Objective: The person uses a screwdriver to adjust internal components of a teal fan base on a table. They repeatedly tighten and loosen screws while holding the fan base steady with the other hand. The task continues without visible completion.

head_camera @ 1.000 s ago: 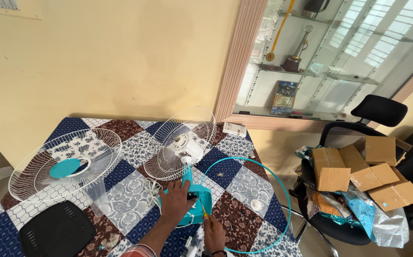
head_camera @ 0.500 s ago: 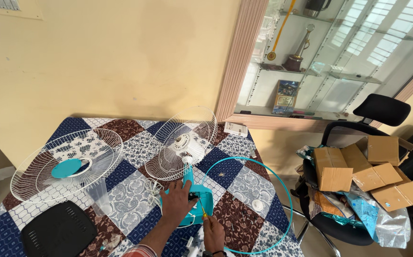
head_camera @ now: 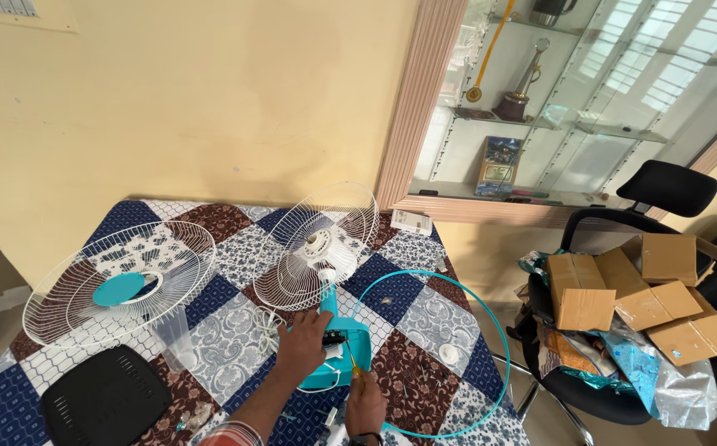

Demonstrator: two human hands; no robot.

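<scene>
Left hand still pressed flat on the teal fan motor housing, right hand fingers still pinching the yellow-handled screwdriver; nothing shifted.

Right hand cut off below

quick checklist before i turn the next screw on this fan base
1. Left hand steadies the teal fan base: ok.
2. Right hand grips the screwdriver: ok.
3. Screwdriver tip seated in a screw: cannot tell, too small.
4. Rear wire guard stands upright on the base: ok.
5. Front guard and teal ring lie apart from the hands: ok.
6. Loose small parts beside the base: not ok.
</scene>
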